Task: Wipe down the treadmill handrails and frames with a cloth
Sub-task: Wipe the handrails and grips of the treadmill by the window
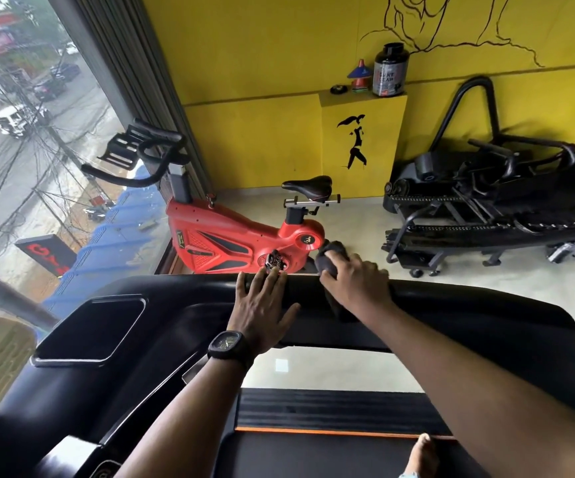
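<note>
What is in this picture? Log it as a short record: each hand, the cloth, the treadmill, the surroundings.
left hand: flat, fingers straight, resting on the treadmill's top bar; black watch on the wrist
right hand: grips the cloth, holding it on the same bar
cloth: dark, bunched, at the bar's far edge
top bar: black, curved
surroundings: red exercise bike by the window; black tub on a yellow ledge

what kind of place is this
Most likely a gym: a red exercise bike by the window, the black treadmill where the right hand holds a dark cloth, and a supplement tub on the yellow ledge.
</note>
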Available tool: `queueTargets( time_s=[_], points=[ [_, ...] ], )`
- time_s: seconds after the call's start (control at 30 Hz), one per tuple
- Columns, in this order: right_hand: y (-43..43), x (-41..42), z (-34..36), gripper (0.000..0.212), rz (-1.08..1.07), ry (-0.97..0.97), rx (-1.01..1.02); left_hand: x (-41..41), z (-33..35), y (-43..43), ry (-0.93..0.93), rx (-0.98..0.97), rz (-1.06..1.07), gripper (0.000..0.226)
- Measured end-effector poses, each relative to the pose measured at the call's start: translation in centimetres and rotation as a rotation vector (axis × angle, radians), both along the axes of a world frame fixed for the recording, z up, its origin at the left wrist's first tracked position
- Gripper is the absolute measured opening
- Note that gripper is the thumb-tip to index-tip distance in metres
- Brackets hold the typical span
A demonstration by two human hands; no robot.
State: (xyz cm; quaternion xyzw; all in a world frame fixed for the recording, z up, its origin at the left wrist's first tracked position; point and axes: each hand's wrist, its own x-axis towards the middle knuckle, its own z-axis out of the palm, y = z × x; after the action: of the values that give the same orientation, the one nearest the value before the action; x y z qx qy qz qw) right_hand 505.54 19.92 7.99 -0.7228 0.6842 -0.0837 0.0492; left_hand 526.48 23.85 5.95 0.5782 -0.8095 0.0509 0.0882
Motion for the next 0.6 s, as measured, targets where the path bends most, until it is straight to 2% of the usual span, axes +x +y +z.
queueTargets(
  time_s=[0.1, 0.2, 0.3, 0.37, 0.47, 0.6],
  points=[
    [3.0, 1.2, -1.3, 0.051, -0.089, 0.032, -0.158, 0.0, 0.1, 0.0, -0.028, 0.016, -0.007, 0.075],
    [4.9, 1.9, -2.5, 0.048, 0.048, 0.007, -0.256, -0.1, 0.0, -0.2, -0.03, 0.011, -0.023, 0.075],
    [2.0, -0.6, -1.1, 0.053, 0.18, -0.004, -0.135, -0.4, -0.1, -0.3, -0.01, 0.015, -0.022, 0.076],
    [0.9, -2.0, -0.7, 0.054, 0.067, 0.016, -0.077, -0.7, 0.0, -0.2, -0.005, 0.028, -0.021, 0.077],
    [3.2, -0.9, -1.8, 0.05, -0.111, 0.013, -0.203, -1.0, 0.2, -0.1, -0.008, 0.028, -0.019, 0.077],
    [4.0, -0.1, -2.4, 0.046, 0.111, -0.008, -0.3, -1.1, -0.1, -0.3, -0.035, 0.007, -0.049, 0.075]
  ],
)
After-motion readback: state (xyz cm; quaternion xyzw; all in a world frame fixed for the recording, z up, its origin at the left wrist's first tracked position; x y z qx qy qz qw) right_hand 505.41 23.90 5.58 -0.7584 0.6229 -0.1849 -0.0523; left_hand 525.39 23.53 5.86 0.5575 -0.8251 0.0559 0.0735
